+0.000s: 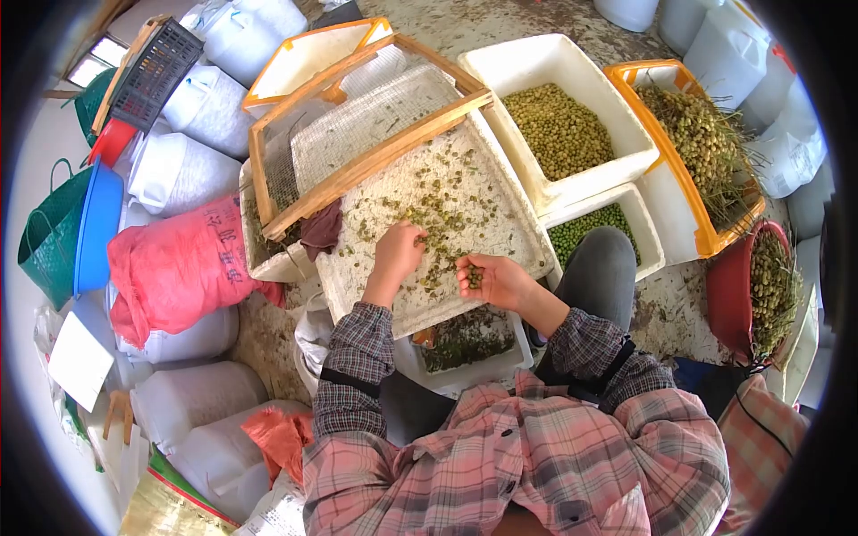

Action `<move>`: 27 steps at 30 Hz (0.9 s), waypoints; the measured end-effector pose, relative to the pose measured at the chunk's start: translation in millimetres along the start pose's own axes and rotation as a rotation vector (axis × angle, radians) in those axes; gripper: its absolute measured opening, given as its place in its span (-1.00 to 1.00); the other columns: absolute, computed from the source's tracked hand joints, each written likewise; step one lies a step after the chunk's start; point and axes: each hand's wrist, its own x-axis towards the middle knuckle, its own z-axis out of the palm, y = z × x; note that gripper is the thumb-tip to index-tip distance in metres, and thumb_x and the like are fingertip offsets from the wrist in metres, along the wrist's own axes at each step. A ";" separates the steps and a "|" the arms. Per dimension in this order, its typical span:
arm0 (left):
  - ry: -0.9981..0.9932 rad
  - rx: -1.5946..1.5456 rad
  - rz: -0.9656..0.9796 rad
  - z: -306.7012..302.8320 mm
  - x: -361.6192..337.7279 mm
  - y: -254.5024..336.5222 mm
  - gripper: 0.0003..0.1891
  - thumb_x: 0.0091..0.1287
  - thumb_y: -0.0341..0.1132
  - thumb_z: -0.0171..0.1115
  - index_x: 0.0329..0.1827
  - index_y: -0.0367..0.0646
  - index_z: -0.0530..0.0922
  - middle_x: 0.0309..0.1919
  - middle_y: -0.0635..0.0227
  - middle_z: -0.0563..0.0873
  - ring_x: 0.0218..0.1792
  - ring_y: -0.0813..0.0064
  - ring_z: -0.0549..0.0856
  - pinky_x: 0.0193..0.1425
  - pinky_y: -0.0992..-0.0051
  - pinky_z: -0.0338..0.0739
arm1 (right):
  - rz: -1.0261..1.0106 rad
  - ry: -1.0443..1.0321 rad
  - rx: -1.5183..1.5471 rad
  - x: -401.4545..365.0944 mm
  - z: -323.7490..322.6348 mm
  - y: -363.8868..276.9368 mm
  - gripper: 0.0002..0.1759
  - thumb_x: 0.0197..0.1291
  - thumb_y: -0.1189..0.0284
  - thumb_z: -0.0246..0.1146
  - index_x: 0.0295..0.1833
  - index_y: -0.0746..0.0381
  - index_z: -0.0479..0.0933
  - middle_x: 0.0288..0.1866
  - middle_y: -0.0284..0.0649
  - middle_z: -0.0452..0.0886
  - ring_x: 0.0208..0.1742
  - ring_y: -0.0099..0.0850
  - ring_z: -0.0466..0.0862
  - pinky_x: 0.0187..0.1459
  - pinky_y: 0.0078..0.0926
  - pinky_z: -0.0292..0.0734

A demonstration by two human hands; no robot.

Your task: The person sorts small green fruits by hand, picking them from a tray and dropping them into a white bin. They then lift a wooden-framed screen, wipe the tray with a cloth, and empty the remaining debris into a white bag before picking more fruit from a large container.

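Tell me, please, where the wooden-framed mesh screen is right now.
In the head view, the mesh screen is upper left of centre, over the far end of the white tray, beyond the left hand.

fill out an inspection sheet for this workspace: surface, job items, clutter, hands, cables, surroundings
Surface: pale tray, littered with bits; wood-framed mesh screen over its far part.
Job's things: small green-brown pieces scattered on the tray; yellowish ones in a white box beyond, to the right.
Clutter: dark cloth at the tray's left edge.
Grip: right hand cups some green pieces; left hand is pinched, contents unclear.
Cables: thin dark line at right; cannot tell whether a cable.
Surroundings: pink sack and plastic jugs at left; stalk-filled, orange-rimmed crate at right.
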 end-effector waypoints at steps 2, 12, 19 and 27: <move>0.037 0.107 0.047 9.8 3.0 -5.4 -0.86 0.15 -0.51 0.22 -0.27 -0.17 0.70 -0.28 0.22 0.65 -0.27 0.19 0.66 -0.16 0.30 0.56 | -0.013 -0.004 -0.026 0.5 -0.7 -0.6 -0.73 0.43 0.36 -0.02 -0.05 0.34 0.47 -0.25 -0.19 0.55 -0.27 -0.36 0.57 -0.08 -0.34 0.58; 0.080 0.077 -0.002 12.2 -0.7 -10.4 -0.94 0.02 -0.48 0.27 -0.43 -0.25 0.60 -0.47 0.13 0.63 -0.36 0.14 0.65 -0.28 0.27 0.53 | -0.018 -0.028 -0.132 4.2 -5.9 4.9 -0.73 0.42 0.36 -0.02 -0.05 0.32 0.49 -0.24 -0.21 0.57 -0.24 -0.39 0.57 -0.10 -0.35 0.55; 0.184 -0.414 -0.085 5.9 -23.1 -7.8 -0.88 0.11 -0.47 0.25 -0.31 -0.31 0.64 -0.50 0.30 0.69 -0.48 0.53 0.65 -0.39 0.53 0.53 | -0.106 0.031 -0.156 12.9 0.7 4.5 -0.72 0.41 0.37 0.02 0.02 0.36 0.45 -0.18 -0.13 0.56 -0.16 -0.32 0.59 -0.03 -0.27 0.57; 0.109 -0.319 -0.029 0.3 -5.4 8.1 -0.84 0.24 -0.36 0.34 -0.24 -0.29 0.68 -0.33 0.26 0.68 -0.40 0.49 0.66 -0.32 0.49 0.55 | -0.150 0.023 -0.086 33.5 7.4 7.7 -0.72 0.43 0.49 -0.04 0.11 0.43 0.39 -0.14 -0.06 0.56 -0.10 -0.29 0.61 -0.01 -0.30 0.60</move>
